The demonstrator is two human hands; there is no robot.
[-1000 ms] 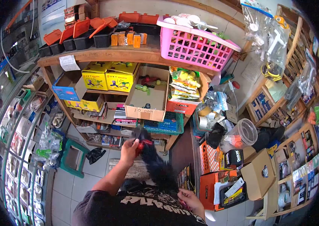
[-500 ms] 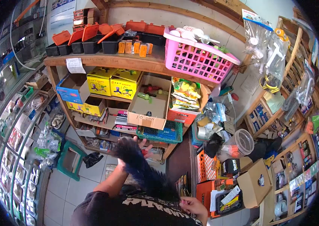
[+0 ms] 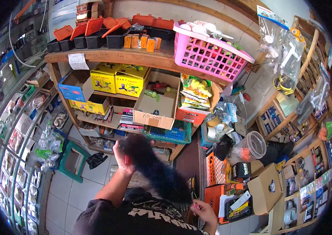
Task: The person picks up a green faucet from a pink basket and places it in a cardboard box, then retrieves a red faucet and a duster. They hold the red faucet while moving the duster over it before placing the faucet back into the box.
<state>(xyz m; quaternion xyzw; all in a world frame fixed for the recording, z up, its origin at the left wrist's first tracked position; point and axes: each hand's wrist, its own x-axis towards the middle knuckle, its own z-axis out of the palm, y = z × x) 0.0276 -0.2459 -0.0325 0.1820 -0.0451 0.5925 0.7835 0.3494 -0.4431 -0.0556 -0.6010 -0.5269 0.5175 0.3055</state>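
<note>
A long, dark, fluffy bundle (image 3: 162,172) with frayed, feathery edges stretches slantwise in front of my dark printed shirt (image 3: 154,215). Its kind is blurred by motion. My left hand (image 3: 123,159) is closed around its upper end, fingers partly hidden behind it, with a small red piece showing at the palm. At the lower end, my right hand (image 3: 205,212) pinches a small pinkish-red tip. Beyond the left hand, close to the bundle's top, is a shelf with a green basket (image 3: 187,135) and an open cardboard box (image 3: 154,118).
A pink basket (image 3: 213,55) of bottles stands on the wooden shelf top (image 3: 111,58) beside black boxes with orange lids (image 3: 93,33). Glass cases (image 3: 13,156) line the left. A green stool (image 3: 74,162) is on the tiled floor. Open cartons (image 3: 265,190) crowd the right.
The bundle's upper end has swung slightly right and lower. My left hand has shifted left, its fingers less spread. My right hand stays near the same place, still pinching the tip.
</note>
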